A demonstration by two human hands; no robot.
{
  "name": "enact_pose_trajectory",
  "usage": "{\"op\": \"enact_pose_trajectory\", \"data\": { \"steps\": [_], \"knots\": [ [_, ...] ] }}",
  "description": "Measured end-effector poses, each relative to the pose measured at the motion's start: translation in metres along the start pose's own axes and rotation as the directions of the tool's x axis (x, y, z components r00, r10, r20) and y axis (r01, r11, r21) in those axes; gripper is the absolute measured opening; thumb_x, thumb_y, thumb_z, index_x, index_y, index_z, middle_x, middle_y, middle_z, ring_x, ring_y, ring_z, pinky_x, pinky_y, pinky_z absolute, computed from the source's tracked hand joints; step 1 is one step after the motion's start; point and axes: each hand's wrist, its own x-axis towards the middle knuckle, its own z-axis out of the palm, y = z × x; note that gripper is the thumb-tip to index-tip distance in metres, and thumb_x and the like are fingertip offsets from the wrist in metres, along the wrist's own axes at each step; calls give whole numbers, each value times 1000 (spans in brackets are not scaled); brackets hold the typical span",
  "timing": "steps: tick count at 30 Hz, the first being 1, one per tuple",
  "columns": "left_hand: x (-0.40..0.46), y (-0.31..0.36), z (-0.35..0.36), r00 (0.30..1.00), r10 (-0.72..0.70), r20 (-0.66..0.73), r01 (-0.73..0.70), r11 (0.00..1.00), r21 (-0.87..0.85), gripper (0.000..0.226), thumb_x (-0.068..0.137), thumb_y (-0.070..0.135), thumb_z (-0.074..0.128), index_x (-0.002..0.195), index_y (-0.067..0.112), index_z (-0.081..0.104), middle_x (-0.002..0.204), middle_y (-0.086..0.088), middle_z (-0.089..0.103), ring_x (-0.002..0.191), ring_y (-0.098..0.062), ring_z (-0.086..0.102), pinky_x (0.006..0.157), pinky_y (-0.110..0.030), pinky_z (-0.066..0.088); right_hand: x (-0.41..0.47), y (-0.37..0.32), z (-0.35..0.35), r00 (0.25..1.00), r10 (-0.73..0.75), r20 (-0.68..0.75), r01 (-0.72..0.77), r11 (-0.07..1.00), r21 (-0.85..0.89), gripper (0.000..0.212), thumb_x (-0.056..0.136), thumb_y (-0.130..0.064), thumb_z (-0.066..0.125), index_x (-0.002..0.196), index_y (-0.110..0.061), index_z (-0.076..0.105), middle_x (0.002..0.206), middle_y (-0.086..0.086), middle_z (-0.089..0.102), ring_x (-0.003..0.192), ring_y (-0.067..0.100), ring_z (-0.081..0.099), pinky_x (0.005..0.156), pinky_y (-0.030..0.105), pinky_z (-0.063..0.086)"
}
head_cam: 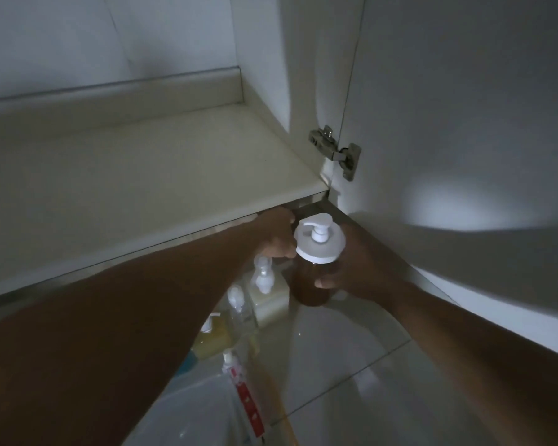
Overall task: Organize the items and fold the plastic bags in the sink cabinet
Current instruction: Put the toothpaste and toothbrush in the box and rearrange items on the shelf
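Both hands, right hand [351, 268] gripping pump bottle [316, 272]

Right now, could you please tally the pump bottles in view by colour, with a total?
Brown pump bottle, white lid, held by the right hand: 1
Cream square pump bottle: 1
Clear pump bottle: 1
Yellow-liquid pump bottle: 1
Total: 4
The left hand reaches beside the brown bottle's lid; its grip is hidden.

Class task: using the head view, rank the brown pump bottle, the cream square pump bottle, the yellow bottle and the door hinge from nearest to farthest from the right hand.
1. Brown pump bottle: held in the right hand.
2. Cream square pump bottle: just left, on the floor.
3. Door hinge and yellow bottle: too close to call; hinge above, yellow bottle lower left.
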Motion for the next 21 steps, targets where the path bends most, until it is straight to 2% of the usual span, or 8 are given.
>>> {"op": "enact_pose_trajectory", "data": {
  "steps": [3, 6, 11, 13, 15, 16, 18, 21],
  "knots": [
    [2, 6, 7, 1000, -7, 10, 8, 1000, -2, 49, 72, 13, 79, 116, 6, 59, 109, -9, 66, 98, -26, 63, 84, -34, 53, 1, 6, 0, 999, -43, -23, 44, 999, 25, 107, 40, -41, 91, 136, -31, 44, 124, -13, 60, 112, 10, 60, 91, 43, 52],
    [-2, 14, 9, 999, -8, -39, 8, 1000, -10, 56, 71, 18, 83, 118, 4, 57, 110, -10, 64, 96, -26, 61, 74, -28, 46, 3, 5, 3, 997, -61, -41, 62, 998, 22, 86, 46, -30, 91, 125, -26, 57, 115, -8, 66, 105, 8, 63, 92, 38, 51],
    [-10, 17, 15, 993, -34, -112, 34, 999, 0, 69, 63, 21, 88, 121, 7, 53, 116, -10, 61, 103, -26, 59, 76, -27, 44, 17, 45, 22, 998, 28, -61, -18, 989, 146, 97, 33, -52, 83, 123, -26, 57, 124, -5, 63, 113, 17, 61, 98, 48, 49],
    [-13, 20, 10, 991, -20, -136, 20, 1000, -1, 71, 61, 22, 89, 121, 7, 55, 116, -9, 61, 104, -26, 59, 79, -28, 46, -5, 0, 4, 994, 34, -107, -17, 988, 154, 89, 39, -37, 90, 121, -22, 59, 118, -6, 65, 108, 13, 62, 96, 45, 50],
    [-17, 23, -1, 989, 9, -145, -11, 1000, -9, 73, 58, 22, 91, 120, 6, 57, 115, -8, 63, 104, -26, 60, 84, -31, 49, -14, -20, -9, 988, 61, -140, -39, 987, 155, 70, 50, -13, 92, 112, -23, 61, 104, -9, 66, 94, 6, 63, 91, 32, 52],
    [-21, 24, -9, 988, 23, -153, -26, 1000, -17, 73, 57, 23, 91, 119, 6, 57, 115, -7, 63, 104, -25, 60, 85, -31, 49, -16, -26, -15, 988, 64, -139, -43, 988, 149, 67, 51, -13, 91, 110, -24, 61, 101, -10, 67, 90, 4, 63, 87, 28, 53],
    [-28, 26, -25, 984, 59, -168, -65, 997, -32, 73, 55, 25, 92, 116, 5, 59, 113, -7, 64, 101, -24, 60, 80, -29, 47, -19, -40, -30, 989, 43, -142, -25, 991, 128, 78, 50, -23, 91, 120, -20, 57, 108, -8, 66, 96, 10, 63, 84, 31, 52],
    [-41, 31, -49, 974, 114, -194, -130, 989, -76, 62, 55, 23, 91, 108, 0, 67, 106, -9, 68, 96, -24, 64, 81, -32, 52, -24, -68, -52, 992, -2, -128, 8, 999, 45, 79, 61, -23, 91, 129, -19, 50, 114, -9, 59, 103, 14, 57, 80, 26, 46]
  ]
}}
